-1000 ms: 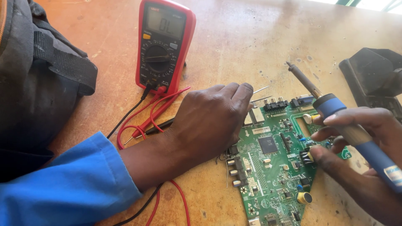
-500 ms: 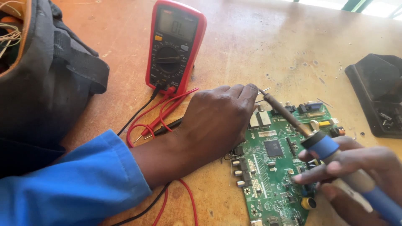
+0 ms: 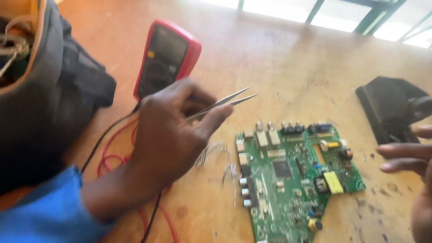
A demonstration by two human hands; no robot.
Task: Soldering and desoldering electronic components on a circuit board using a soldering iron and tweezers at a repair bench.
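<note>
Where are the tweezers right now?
In the head view, the tweezers are pinched in the left hand, left of centre, tips pointing up-right above the green circuit board, just right of the red multimeter.

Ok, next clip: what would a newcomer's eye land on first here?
Probably the left hand at centre, raised over the wooden table with thin metal tweezers in its grip, tips pointing right. Just below-right lies a green circuit board, flat on the table. Behind the hand sits a red multimeter, its red and black leads trailing down-left.

Multimeter (image 3: pixel 166 58) left of circuit board (image 3: pixel 292 175)
</note>
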